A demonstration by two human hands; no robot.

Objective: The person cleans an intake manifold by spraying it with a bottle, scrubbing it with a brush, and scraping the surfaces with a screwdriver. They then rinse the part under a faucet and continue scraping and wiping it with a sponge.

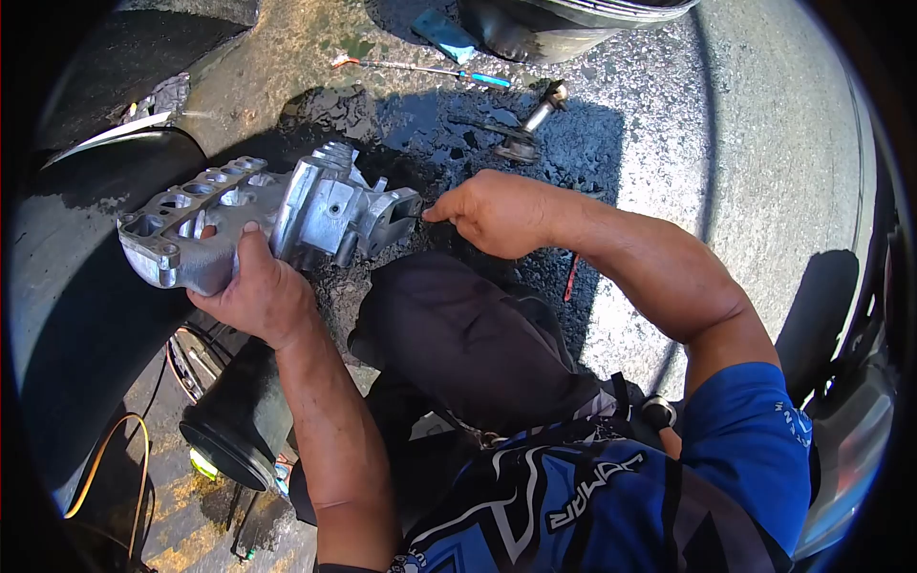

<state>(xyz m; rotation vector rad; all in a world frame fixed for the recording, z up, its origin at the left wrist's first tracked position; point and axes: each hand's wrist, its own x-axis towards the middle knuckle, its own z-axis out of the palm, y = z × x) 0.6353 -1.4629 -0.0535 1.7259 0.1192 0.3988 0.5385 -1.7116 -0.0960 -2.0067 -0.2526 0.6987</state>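
My left hand grips a silver cast-metal part from below, its thumb lying on the near side. The part is held tilted above the wet ground, with a row of oval ports along its left end and a squarish flange opening at its right end. At that opening is my right hand, its fingers curled and the index fingertip at the flange edge. Whatever these fingers may pinch is too small to make out.
Beyond the part, a metal rod piece, a blue-handled tool and a blue packet lie near a large round basin. A black cylinder stands at lower left, near a yellow cable. A vehicle is at right.
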